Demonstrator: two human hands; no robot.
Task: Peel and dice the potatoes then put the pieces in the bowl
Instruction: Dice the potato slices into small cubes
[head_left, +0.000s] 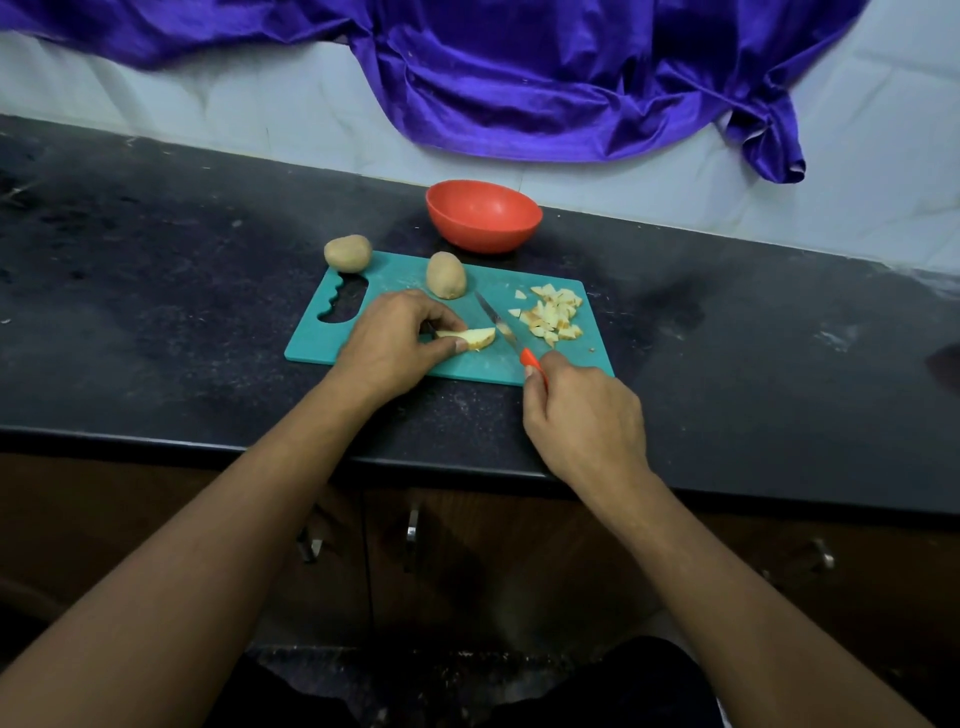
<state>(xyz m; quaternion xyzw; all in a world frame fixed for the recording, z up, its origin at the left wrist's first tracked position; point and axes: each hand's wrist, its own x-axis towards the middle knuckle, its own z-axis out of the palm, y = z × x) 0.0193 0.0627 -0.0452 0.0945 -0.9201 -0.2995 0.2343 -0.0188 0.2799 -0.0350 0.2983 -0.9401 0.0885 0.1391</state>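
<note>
Teal plastic cutting board (395, 270), flat, rounded corners, wavy-edged grip cutout at its left end, lies on a dark speckled stone counter (156, 291). Left hand (395, 338) is curled down over a potato wedge (470, 339), thumb and fingertips pinching it against the board; the wedge shows pale yellow cut flesh with a brownish skin edge, and its left end is hidden under the fingers. Right hand (582, 410) is closed in a fist around the red plastic handle of a small knife (498, 327); most of the handle is buried in the grip. The thin metal blade angles up-left, edge just beside the wedge's right end; contact is hard to make out. Pile of diced potato pieces (553, 314), small angular chunks, some with skin, sits on the board's right part. One whole unpeeled potato (445, 275), oval and matte tan, stands on the board near its far edge; another whole potato (348, 253) rests at the board's far-left corner, half on the counter. Orange-red bowl (483, 215), smooth, round, sits behind the board near a white tiled wall. Glossy purple cloth (519, 78) hangs crumpled above, cut off by the top edge.
</note>
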